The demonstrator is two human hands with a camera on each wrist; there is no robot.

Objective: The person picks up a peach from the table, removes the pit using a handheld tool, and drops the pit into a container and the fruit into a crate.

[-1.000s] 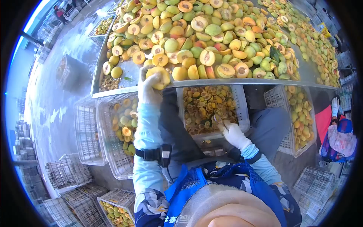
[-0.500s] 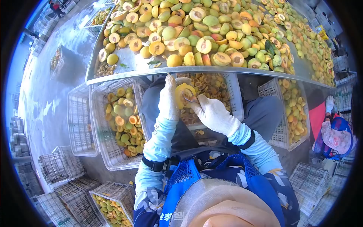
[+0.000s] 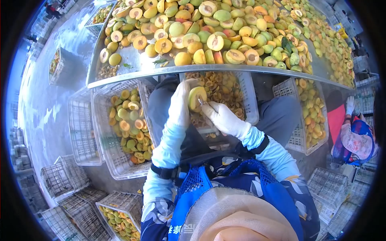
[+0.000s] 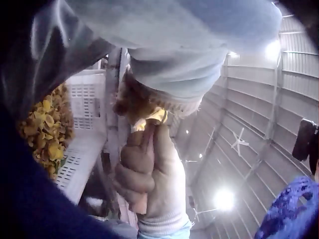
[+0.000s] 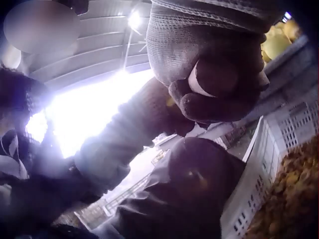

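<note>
Glare from the bright end of the hall (image 5: 89, 114) washes out much of the right wrist view, and black lens borders crop the wet grey floor (image 3: 46, 108) and stacked crates at the edges of the head view. Under a ribbed roof (image 4: 254, 94), a metal counter (image 3: 138, 61) runs across the top, heaped with halved yellow-green stone fruit (image 3: 235, 56); its far end is cut off. Below its rim, a plastic crate of fruit scraps (image 3: 252, 98) stands between the person's knees, partly covered by the counter and the hands, with more crates of fruit to either side. Another person (image 3: 356, 140) is at the far right, partly cropped. Both forearms reach forward and angle inward, meeting in front of that middle crate. White-gloved, the left hand (image 3: 181, 103) has its fingers wrapped round a stone fruit half (image 3: 196, 97), held up near the counter's edge with the cut face towards the right; several of those fingers are hidden behind it. Opposite, the right hand (image 3: 227, 119) closes its fingers on a small tool, whose metal tip (image 3: 200, 102) meets the fruit; its exact shape is too small to make out.
</note>
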